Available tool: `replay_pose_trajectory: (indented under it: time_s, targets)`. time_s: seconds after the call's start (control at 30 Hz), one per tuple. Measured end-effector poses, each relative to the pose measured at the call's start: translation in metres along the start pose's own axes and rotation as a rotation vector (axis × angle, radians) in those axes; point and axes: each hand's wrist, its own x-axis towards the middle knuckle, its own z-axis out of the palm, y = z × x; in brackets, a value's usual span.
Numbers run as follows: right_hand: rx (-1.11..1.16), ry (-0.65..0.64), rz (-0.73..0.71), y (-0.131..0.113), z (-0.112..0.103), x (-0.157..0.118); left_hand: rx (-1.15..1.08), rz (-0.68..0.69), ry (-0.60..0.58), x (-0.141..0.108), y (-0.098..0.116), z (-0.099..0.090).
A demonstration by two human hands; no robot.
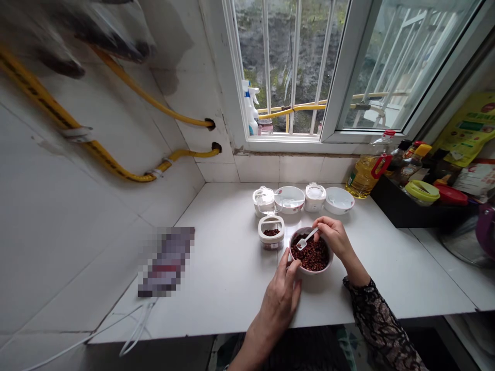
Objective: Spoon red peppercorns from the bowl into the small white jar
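Observation:
A bowl (315, 257) full of small dark red pieces, perhaps peppercorns, stands on the white counter. My right hand (333, 238) pinches the handle of a small white spoon (302, 244), whose scoop is over the bowl's contents. Against the bowl's left side rests my left hand (284, 288), thumb and fingers apart at the rim. Just left of the bowl is an open clear jar (271, 241) with a pale rim and some of the same red pieces inside.
Behind stand a lidded jar (315, 197), another white jar (260, 207), a white bowl (290, 206) and a second bowl (339, 201). An oil bottle (363, 175) and a black condiment box (394, 206) are at the right. A blurred-out object (166, 263) with a white cable lies left.

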Motion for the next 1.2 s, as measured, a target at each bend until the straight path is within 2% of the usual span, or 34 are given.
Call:
replay_pose_trajectory:
  time_s: [0.17,0.4,0.67,0.93,1.03,1.2]
  targets:
    - [-0.152,-0.108,-0.129,-0.003,0.008,-0.006,0.015,0.010,0.027,-0.001,-0.001,0.002]
    - [0.044,-0.078,0.027,0.003,0.000,-0.001,0.018,0.012,0.014,0.000,-0.001,0.000]
    - [0.031,-0.030,0.029,0.001,0.000,-0.001,0.007,0.008,0.007,0.000,-0.001,0.000]
    - [0.195,-0.020,0.095,0.003,-0.003,0.006,-0.002,-0.005,0.006,-0.001,-0.001,0.002]
    - [0.224,0.012,0.037,-0.005,0.003,0.007,-0.003,0.003,0.001,0.000,-0.001,0.002]
    - [0.154,0.064,-0.197,-0.025,0.024,0.003,-0.013,0.003,0.007,-0.001,-0.001,0.003]
